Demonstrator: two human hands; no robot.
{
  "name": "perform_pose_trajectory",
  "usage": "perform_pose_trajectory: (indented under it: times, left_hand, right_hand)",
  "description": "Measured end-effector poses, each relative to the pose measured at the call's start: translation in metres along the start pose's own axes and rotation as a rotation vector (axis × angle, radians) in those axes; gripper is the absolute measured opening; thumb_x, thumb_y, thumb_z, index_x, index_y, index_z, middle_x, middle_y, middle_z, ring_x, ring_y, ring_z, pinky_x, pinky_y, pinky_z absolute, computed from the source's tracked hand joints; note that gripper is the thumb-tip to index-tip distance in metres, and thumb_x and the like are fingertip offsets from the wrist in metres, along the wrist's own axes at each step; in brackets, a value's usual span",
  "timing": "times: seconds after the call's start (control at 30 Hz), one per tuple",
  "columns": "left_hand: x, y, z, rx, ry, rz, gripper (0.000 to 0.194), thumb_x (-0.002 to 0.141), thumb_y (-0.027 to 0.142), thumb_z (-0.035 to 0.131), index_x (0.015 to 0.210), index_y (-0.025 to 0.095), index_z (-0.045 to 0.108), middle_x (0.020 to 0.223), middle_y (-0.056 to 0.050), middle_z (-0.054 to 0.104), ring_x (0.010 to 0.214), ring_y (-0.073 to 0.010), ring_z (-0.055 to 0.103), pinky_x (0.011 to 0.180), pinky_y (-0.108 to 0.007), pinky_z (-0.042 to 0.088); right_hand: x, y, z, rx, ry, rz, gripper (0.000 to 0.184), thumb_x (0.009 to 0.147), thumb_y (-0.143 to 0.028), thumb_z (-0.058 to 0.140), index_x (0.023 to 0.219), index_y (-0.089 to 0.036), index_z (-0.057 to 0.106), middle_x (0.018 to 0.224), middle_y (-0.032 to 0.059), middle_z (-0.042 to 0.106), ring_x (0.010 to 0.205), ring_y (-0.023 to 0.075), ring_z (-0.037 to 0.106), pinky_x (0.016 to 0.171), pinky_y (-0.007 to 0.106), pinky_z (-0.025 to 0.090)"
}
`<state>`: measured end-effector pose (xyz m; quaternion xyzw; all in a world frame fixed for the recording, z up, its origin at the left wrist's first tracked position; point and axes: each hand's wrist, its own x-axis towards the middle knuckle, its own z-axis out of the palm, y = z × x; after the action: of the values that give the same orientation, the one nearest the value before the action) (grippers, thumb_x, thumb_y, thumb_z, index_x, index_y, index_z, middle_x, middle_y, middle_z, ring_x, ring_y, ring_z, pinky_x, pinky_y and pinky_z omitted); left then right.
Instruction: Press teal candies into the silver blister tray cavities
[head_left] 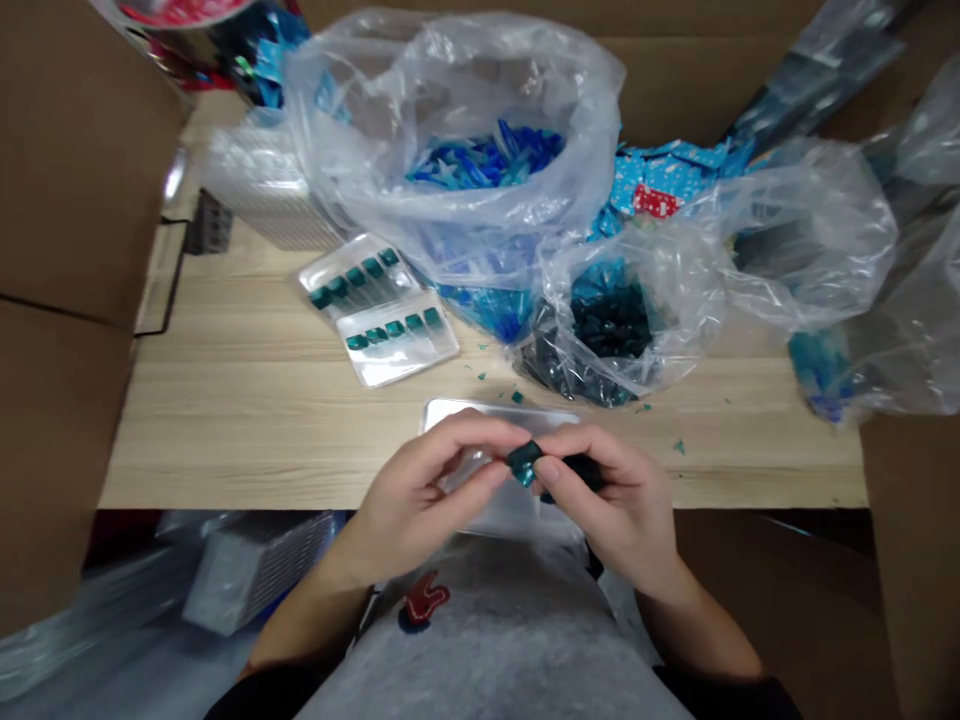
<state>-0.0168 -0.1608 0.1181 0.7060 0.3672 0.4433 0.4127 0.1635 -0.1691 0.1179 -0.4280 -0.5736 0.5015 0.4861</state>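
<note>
A small glossy dark green piece (523,462) is pinched between the fingertips of both hands. My left hand (435,475) grips its left side with thumb and fingers. From the right, my right hand (615,485) holds the same piece, and more dark pieces (576,474) are tucked inside its curled fingers. Beneath my hands lies a clear plastic tray (450,408), mostly covered by them. Farther left, an opened clear tray (411,366) holds similar green pieces in two rows. Behind my right hand stands an open plastic bag (611,335) of dark green pieces.
A large clear bag (480,210) of blue pieces stands at the back. Stacked clear trays (281,205) sit left of it. Blue patterned packets (667,170) and more plastic bags (810,240) fill the back right. Green scraps (679,446) dot the table. Cardboard walls (60,250) flank it.
</note>
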Motion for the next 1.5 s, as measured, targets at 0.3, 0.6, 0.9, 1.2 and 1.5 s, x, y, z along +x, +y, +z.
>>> perform_pose_trajectory:
  times: [0.3,0.6,0.9,1.2,1.5]
  left_hand:
    - [-0.006,0.007,0.004,0.457,0.009,0.212,0.017,0.098,0.013,0.051,0.113,0.018,0.057,0.098,-0.005,0.067,0.086,-0.0135,0.066,0.073,-0.025,0.058]
    - [-0.005,0.003,0.012,0.5,0.134,0.352,0.016,0.097,0.01,0.052,0.109,0.018,0.059,0.089,-0.002,0.065,0.078,-0.0123,0.063,0.069,-0.024,0.056]
    - [-0.011,0.001,0.009,0.418,0.053,0.202,0.03,0.096,0.018,0.059,0.124,0.028,0.06,0.097,-0.002,0.07,0.086,-0.0171,0.068,0.072,-0.03,0.059]
    - [-0.034,-0.005,-0.013,0.422,0.31,-0.077,0.041,0.096,0.016,0.06,0.126,0.043,0.063,0.105,0.0,0.068,0.101,-0.0217,0.065,0.086,-0.045,0.054]
    - [-0.024,-0.005,-0.016,0.459,0.114,0.002,0.037,0.094,0.013,0.06,0.124,0.035,0.064,0.104,-0.001,0.069,0.097,-0.02,0.067,0.081,-0.037,0.057]
  right_hand:
    - [0.0,0.003,-0.005,0.226,-0.09,0.151,0.009,0.086,-0.031,0.076,0.083,-0.024,0.072,0.064,-0.0052,0.067,0.051,0.0052,0.058,0.046,0.012,0.045]
    - [-0.004,0.008,0.0,0.521,-0.153,0.329,0.019,0.078,-0.038,0.083,0.089,-0.023,0.076,0.062,-0.0051,0.064,0.045,0.0045,0.054,0.042,0.013,0.046]
    - [-0.015,-0.005,-0.013,0.087,0.071,0.15,0.022,0.077,-0.048,0.082,0.081,-0.027,0.077,0.073,-0.0017,0.075,0.063,0.0131,0.068,0.059,0.025,0.057]
    - [-0.025,0.012,-0.054,-0.604,-0.125,-0.115,0.028,0.089,-0.022,0.074,0.116,-0.026,0.075,0.078,0.0,0.071,0.064,0.013,0.062,0.059,0.027,0.048]
    - [-0.026,0.009,-0.04,-0.997,-0.177,-0.213,0.019,0.099,-0.026,0.06,0.109,-0.022,0.075,0.074,0.0022,0.071,0.063,0.0136,0.058,0.055,0.027,0.041]
